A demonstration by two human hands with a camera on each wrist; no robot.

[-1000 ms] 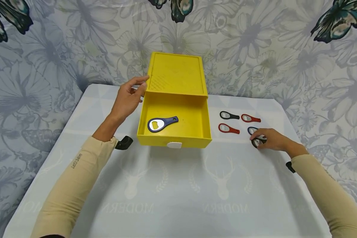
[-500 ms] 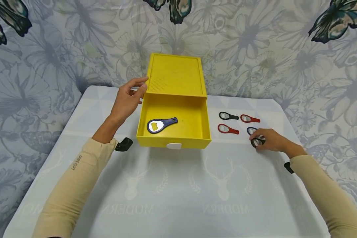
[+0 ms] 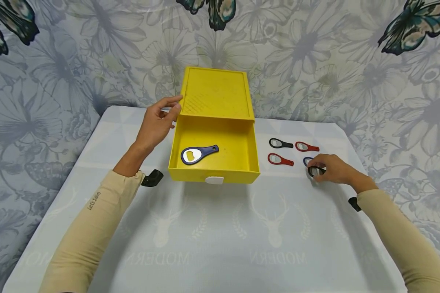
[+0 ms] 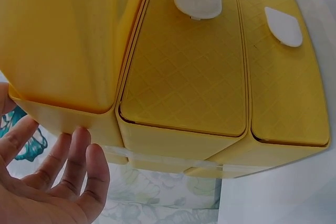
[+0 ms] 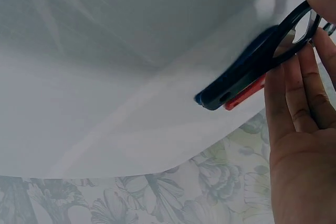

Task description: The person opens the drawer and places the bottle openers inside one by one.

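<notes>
We see the right hand (image 3: pixel 333 169) pinching the black opener (image 5: pixel 245 76) by its rim, the blue opener (image 3: pixel 306 160) just beyond; since earlier, the pinched one has edged nearer it. The left hand (image 3: pixel 157 121), fingers spread, touches the yellow box (image 3: pixel 217 92).

A white bench (image 3: pixel 220 272) is marked with pale stag heads (image 3: pixel 275 228) at five and seven o'clock, with leafy sprigs (image 3: pixel 199 221) set beside them and faint "MODERN" lettering (image 3: pixel 278 257) below. Behind, the wall (image 3: pixel 300 44) is covered in grey floral print, and dark teal-and-cream butterflies (image 3: pixel 403 34) are displayed at ten, twelve and two o'clock.
</notes>
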